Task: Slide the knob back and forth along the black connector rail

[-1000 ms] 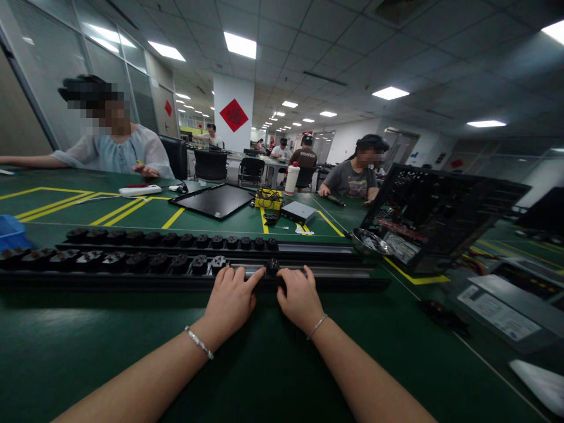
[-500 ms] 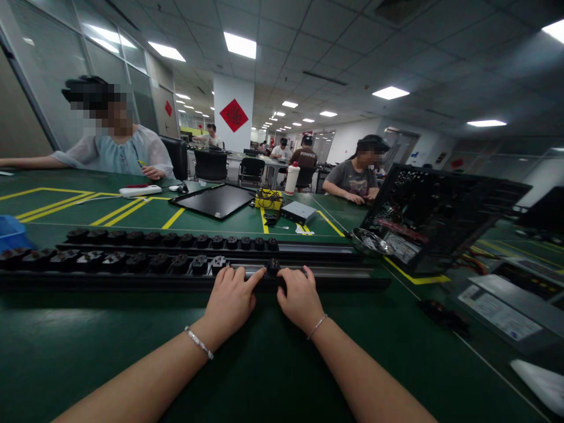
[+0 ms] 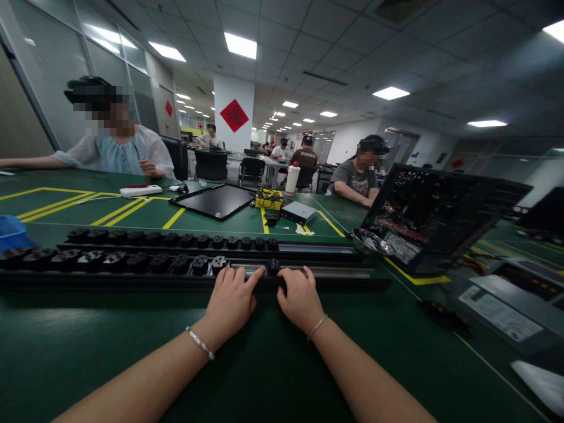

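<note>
Flanking one black socket module (image 3: 274, 266) in the track (image 3: 348, 285) with half-curled left hand (image 3: 232, 301) and right hand (image 3: 302, 298), grip uncertain, we might tilt it by pressing unevenly.

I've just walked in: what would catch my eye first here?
Front and centre, the left grip and right grip flank a small dark block on the near black rail. To the right stands an opened computer case; behind, a red diamond hangs on a white pillar.
</note>
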Available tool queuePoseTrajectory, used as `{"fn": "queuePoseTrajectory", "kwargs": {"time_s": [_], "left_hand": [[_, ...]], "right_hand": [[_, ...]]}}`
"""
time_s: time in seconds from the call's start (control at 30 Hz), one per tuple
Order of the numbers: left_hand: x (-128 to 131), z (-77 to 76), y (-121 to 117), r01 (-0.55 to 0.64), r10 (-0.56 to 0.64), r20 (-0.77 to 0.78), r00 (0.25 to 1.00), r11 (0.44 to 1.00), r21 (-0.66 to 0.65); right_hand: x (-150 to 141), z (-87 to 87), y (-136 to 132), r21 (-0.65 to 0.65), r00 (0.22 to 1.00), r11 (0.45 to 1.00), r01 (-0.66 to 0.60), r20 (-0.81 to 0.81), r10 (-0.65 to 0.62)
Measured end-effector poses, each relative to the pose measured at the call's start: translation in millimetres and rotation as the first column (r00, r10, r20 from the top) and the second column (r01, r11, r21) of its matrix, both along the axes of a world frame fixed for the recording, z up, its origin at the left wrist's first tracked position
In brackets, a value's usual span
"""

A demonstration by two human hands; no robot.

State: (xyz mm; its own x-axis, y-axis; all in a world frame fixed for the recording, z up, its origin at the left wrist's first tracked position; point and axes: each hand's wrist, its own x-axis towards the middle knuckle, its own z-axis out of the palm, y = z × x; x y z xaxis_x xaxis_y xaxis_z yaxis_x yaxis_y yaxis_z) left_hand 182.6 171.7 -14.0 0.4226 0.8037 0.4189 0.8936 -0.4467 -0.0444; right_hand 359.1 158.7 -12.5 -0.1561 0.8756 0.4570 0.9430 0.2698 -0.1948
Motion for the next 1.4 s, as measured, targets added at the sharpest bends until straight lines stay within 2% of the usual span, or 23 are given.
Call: {"fn": "queuePoseTrajectory", "kwargs": {"time_s": [0.27, 0.53, 1.4], "left_hand": [[-1.1, 1.2, 0.0, 0.018, -0.018, -0.007, 1.0, 1.0, 0.023], [0.0, 3.2, -0.3, -0.001, 0.001, 0.001, 1.0, 1.0, -0.014], [-0.8, -0.9, 1.1, 0.009, -0.009, -0.015, 1.0, 0.999, 0.037]], "right_hand": [[-0.9, 0.1, 0.3, 0.009, 1.0, 1.0, -0.013, -0.013, 0.013], [0.1, -1.4, 0.9, 0.023, 1.0, 1.0, -0.002, 0.014, 0.001], [0.0, -1.4, 1.7, 0.014, 1.0, 1.0, -0.005, -0.015, 0.006]]}}
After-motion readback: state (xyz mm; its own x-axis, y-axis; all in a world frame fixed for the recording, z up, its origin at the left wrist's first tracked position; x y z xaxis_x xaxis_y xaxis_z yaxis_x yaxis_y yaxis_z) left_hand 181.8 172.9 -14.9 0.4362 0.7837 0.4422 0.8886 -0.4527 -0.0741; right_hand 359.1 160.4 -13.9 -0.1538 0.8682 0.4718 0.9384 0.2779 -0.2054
